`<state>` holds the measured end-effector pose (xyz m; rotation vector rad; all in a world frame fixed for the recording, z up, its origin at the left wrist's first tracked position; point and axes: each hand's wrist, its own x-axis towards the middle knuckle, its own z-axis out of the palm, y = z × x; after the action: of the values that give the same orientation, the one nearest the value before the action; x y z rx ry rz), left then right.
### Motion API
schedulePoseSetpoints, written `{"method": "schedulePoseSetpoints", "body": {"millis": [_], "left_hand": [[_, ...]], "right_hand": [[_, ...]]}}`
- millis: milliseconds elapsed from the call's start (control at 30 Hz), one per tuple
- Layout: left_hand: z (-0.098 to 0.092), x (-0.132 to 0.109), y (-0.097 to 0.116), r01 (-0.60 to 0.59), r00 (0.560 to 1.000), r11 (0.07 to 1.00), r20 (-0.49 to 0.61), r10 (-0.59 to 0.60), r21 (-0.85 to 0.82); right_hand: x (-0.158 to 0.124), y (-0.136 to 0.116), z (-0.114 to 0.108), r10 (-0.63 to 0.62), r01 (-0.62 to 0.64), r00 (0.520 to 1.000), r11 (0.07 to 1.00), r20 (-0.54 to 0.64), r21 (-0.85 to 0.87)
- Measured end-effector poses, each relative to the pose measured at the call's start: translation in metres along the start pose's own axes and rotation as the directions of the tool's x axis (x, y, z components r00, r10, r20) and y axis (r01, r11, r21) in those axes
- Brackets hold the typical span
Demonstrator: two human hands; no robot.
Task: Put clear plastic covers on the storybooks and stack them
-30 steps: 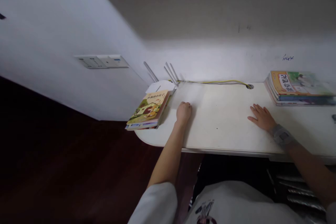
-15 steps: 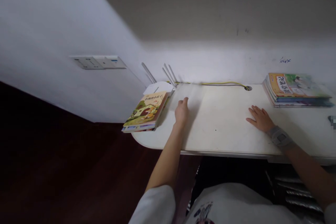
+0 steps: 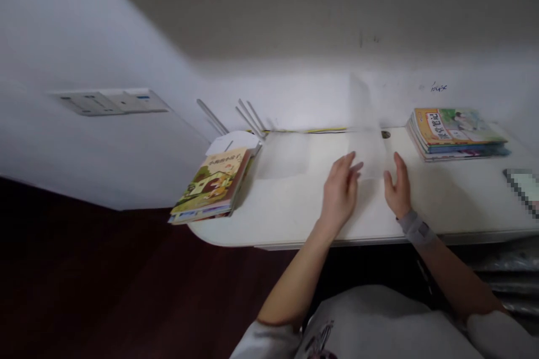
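Head: left hand [image 3: 339,193], right hand [image 3: 396,188] flank translucent sheet [image 3: 367,151]

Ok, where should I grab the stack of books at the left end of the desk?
Grip the stack of books from the left, thumb on top, fingers underneath: its corner seems to stick out past the desk's rounded end, so it can be lifted from below.

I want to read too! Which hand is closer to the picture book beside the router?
Left hand, a gap from the picture book; right hand farther, past the left.
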<state>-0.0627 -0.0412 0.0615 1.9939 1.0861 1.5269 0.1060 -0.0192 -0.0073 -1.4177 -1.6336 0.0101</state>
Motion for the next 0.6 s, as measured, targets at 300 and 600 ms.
{"method": "schedulePoseSetpoints", "body": {"millis": [300,600], "left_hand": [[-0.039,-0.062,-0.074,0.334,0.898,0.754,0.051,-0.436,0.565],[-0.031,-0.078,-0.071,0.206,0.803,0.494,0.142,-0.579,0.844]], "right_hand": [[-0.033,0.036,-0.059,-0.191,0.374,0.881,0.840,0.432,-0.392],[-0.056,0.057,-0.055,-0.079,0.340,0.799,0.877,0.597,-0.340]]}}
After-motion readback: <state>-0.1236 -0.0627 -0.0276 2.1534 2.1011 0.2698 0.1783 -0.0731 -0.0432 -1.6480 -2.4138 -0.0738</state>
